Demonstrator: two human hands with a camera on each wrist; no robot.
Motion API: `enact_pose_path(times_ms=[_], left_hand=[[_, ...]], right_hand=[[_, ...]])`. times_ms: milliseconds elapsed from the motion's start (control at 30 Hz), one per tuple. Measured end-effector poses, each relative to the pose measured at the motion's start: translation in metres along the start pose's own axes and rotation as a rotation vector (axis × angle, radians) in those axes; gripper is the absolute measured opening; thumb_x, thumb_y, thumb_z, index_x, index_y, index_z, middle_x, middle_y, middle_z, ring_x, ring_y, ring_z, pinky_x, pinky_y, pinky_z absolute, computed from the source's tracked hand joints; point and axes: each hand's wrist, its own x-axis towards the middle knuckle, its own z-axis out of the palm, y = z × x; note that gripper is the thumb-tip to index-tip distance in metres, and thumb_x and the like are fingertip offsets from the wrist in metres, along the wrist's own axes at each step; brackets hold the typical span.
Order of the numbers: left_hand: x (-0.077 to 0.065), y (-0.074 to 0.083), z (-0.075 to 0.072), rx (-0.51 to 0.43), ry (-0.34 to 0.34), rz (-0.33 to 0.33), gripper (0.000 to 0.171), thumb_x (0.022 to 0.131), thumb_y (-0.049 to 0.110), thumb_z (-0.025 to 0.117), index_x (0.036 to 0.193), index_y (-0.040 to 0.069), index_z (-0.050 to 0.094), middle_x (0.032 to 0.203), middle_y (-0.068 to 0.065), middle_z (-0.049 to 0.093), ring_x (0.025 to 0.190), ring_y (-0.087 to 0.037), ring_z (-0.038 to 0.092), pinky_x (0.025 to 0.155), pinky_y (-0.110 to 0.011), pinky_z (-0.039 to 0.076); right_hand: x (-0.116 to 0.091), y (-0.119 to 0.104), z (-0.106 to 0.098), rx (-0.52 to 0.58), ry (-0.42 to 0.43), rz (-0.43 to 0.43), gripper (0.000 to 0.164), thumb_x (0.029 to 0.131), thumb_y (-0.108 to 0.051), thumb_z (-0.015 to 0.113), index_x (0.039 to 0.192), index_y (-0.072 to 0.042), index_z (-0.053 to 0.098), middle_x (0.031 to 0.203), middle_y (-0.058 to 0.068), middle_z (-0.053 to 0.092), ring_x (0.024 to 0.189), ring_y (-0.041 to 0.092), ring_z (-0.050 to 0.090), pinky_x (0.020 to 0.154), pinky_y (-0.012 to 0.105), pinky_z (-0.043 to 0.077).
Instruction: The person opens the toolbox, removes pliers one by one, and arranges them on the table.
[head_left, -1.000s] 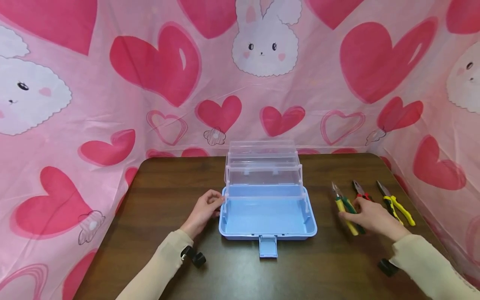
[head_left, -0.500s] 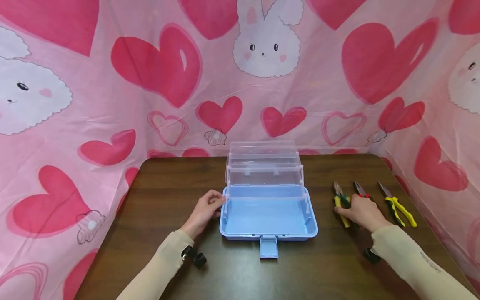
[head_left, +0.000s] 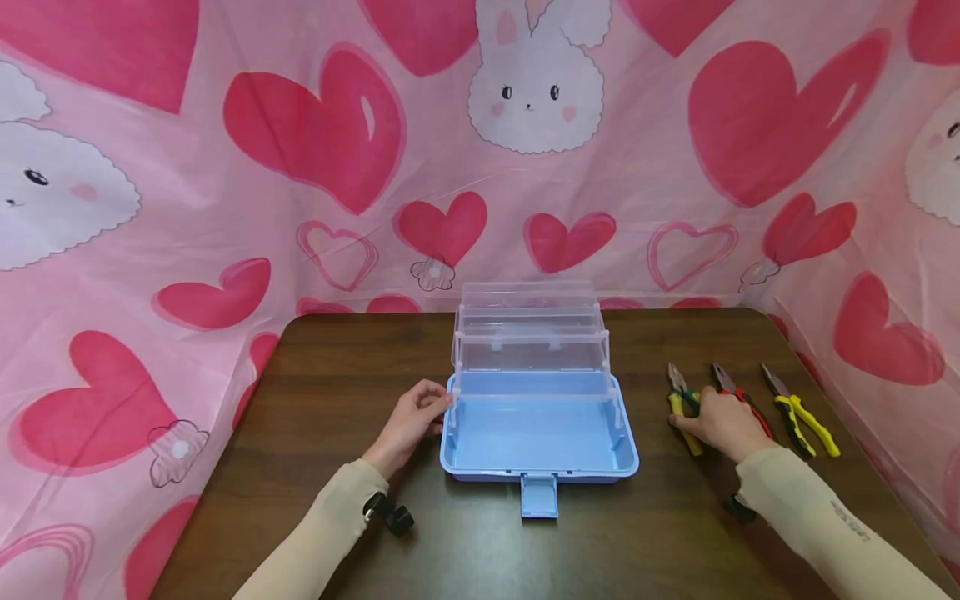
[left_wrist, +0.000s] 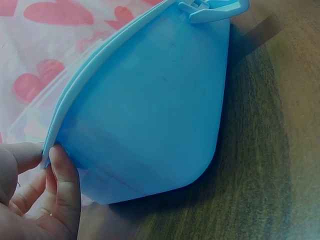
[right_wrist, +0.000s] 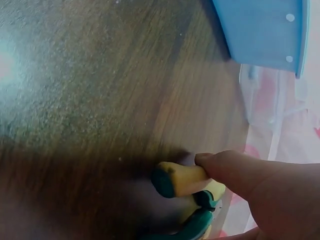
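A light blue toolbox (head_left: 480,477) stands unlidded at the middle of the table, its clear tiered trays (head_left: 532,340) folded up and back. At the box's left rim is my left hand (head_left: 405,423), thumb and fingers pinching the edge, as the left wrist view shows beside the blue side wall (left_wrist: 145,110). To the right of the box, my right hand (head_left: 726,423) grips the yellow-and-green handles of a pair of pliers (head_left: 677,405). Its metal nose points away from me. In the right wrist view, the thumb lies along one yellow handle (right_wrist: 187,180); the palm side is hidden.
Red-handled pliers (head_left: 723,380) lie just beyond my right hand, partly covered by it. Further right are yellow-and-black long-nose pliers (head_left: 816,429). The box's front latch (head_left: 539,498) hangs down over the table (head_left: 480,558). A pink heart-patterned cloth (head_left: 337,250) surrounds the table.
My right hand has shifted left and closed around the yellow-and-green pliers, which moved slightly left and away from me. The left hand has stayed on the box rim.
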Motion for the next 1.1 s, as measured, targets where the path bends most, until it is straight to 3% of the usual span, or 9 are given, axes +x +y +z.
enact_pose_path(times_ms=[367, 667, 1100], left_hand=[[0.001, 0.006, -0.001, 0.013, 0.026, -0.007, 0.025, 0.103, 0.024, 0.068, 0.117, 0.005, 0.061, 0.099, -0.009, 0.073, 0.086, -0.023, 0.065, 0.076, -0.029, 0.057], [-0.002, 0.004, 0.002, 0.020, 0.063, -0.035, 0.026, 0.102, 0.025, 0.068, 0.118, 0.005, 0.061, 0.096, -0.009, 0.071, 0.086, -0.023, 0.064, 0.077, -0.029, 0.057], [-0.006, 0.000, 0.010, -0.045, 0.093, 0.004, 0.026, 0.103, 0.023, 0.067, 0.119, 0.003, 0.062, 0.100, -0.009, 0.074, 0.089, -0.022, 0.063, 0.076, -0.028, 0.055]], right_hand=[[0.002, -0.004, 0.000, 0.000, -0.010, 0.011, 0.083, 0.090, -0.052, 0.075, 0.111, 0.024, 0.049, 0.091, 0.032, 0.060, 0.077, 0.038, 0.060, 0.078, 0.058, 0.055], [0.000, -0.003, 0.004, 0.015, -0.030, 0.033, 0.085, 0.091, -0.054, 0.074, 0.114, 0.023, 0.049, 0.089, 0.027, 0.060, 0.074, 0.034, 0.058, 0.074, 0.053, 0.057], [-0.002, 0.002, 0.005, -0.002, -0.019, 0.039, 0.090, 0.090, -0.059, 0.073, 0.114, 0.024, 0.047, 0.089, 0.028, 0.058, 0.074, 0.035, 0.058, 0.072, 0.052, 0.057]])
